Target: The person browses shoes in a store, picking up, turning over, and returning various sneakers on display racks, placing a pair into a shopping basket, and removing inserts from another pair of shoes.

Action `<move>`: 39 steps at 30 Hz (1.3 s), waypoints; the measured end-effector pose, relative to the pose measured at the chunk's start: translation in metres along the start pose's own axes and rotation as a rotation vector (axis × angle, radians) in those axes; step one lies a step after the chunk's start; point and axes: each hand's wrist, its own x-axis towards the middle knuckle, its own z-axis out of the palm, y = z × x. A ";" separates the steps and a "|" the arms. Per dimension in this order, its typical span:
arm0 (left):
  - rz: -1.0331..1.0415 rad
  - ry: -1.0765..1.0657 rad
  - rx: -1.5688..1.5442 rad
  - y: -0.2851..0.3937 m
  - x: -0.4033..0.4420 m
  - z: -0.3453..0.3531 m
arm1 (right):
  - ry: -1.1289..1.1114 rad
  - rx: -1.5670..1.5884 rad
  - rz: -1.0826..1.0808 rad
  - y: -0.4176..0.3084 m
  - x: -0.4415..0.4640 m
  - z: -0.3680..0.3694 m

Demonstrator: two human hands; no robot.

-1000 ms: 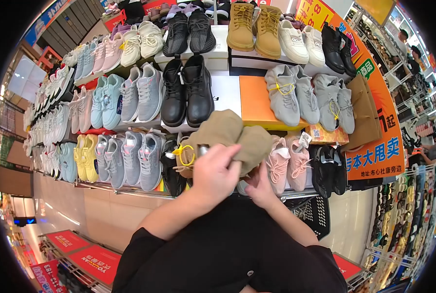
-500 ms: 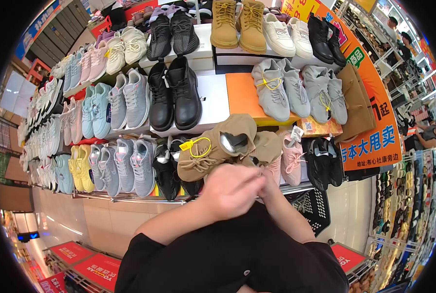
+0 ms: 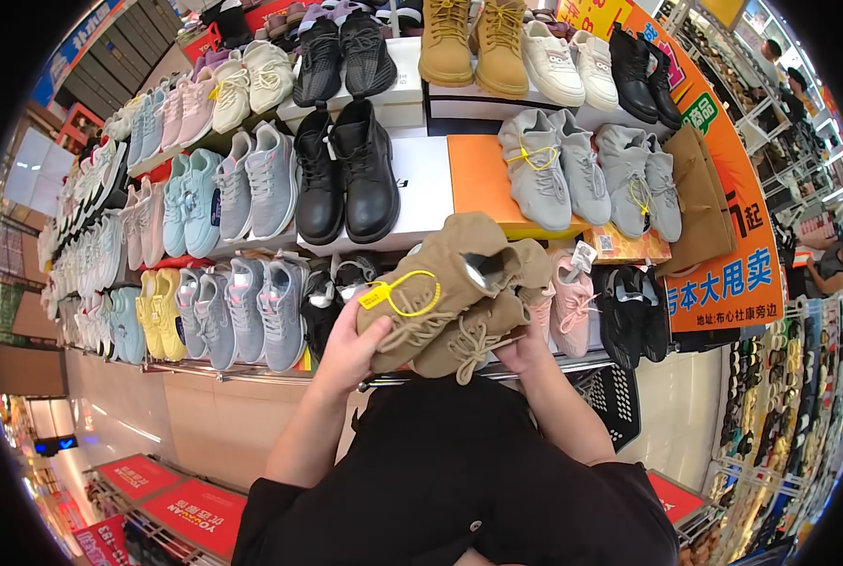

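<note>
Brown lace-up fabric shoes [image 3: 454, 294], one with yellow plastic loop tag [image 3: 376, 295].
Left hand [image 3: 349, 341] clasps tagged shoe's toe; right hand [image 3: 527, 349] touches the other, partly hidden, grip unclear.

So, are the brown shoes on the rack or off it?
Off: the brown shoes are held up before the rack, left hand at one toe, right hand at the other shoe.

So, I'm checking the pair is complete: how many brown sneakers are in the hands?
2: one sneaker with a yellow tag, in the left hand; the other sneaker, partly hidden beside it, at the right hand. No third shows.
</note>
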 end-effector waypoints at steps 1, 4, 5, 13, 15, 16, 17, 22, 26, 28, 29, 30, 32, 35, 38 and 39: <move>0.063 0.005 0.103 0.000 -0.003 0.006 | 0.057 -0.032 -0.013 -0.002 0.000 0.004; 0.111 0.034 0.283 -0.011 -0.008 0.012 | 0.083 -0.044 -0.010 -0.007 -0.001 0.008; 0.105 0.037 0.280 -0.013 -0.009 0.015 | 0.109 -0.078 -0.046 -0.008 -0.001 0.010; -0.176 0.111 0.023 -0.031 0.015 0.014 | 0.298 -0.218 -0.155 -0.013 0.005 0.021; -0.210 0.126 0.173 -0.054 0.022 0.002 | 0.353 -0.232 -0.144 -0.013 0.008 0.019; -0.215 0.121 0.178 -0.059 0.022 0.000 | 0.367 -0.240 -0.140 -0.013 0.009 0.018; -0.164 0.142 0.253 -0.063 0.021 0.000 | 0.383 -0.248 -0.136 -0.013 0.009 0.017; 0.147 0.384 0.690 -0.069 0.013 -0.003 | 0.362 -0.272 -0.147 -0.006 0.015 0.002; 0.372 0.494 0.883 -0.059 0.002 -0.001 | 0.348 -0.255 -0.125 -0.004 0.016 -0.001; 0.427 0.540 0.810 -0.048 0.001 0.009 | 0.353 -0.255 -0.130 -0.003 0.016 -0.003; 0.417 0.406 0.838 -0.044 0.002 0.010 | 0.360 -0.254 -0.140 -0.003 0.017 -0.003; 0.407 0.270 0.863 -0.041 0.002 0.011 | 0.359 -0.254 -0.139 -0.002 0.018 -0.003; 0.353 0.268 0.907 -0.040 0.004 0.018 | 0.349 -0.270 -0.163 -0.002 0.018 -0.003; 0.393 0.239 1.050 -0.040 0.005 0.021 | 0.378 -0.290 -0.166 -0.004 0.017 0.002; 0.447 0.142 0.963 -0.039 0.006 0.019 | 0.372 -0.271 -0.147 -0.003 0.018 -0.001; 0.446 0.143 0.964 -0.040 0.006 0.018 | 0.371 -0.270 -0.146 -0.003 0.018 0.000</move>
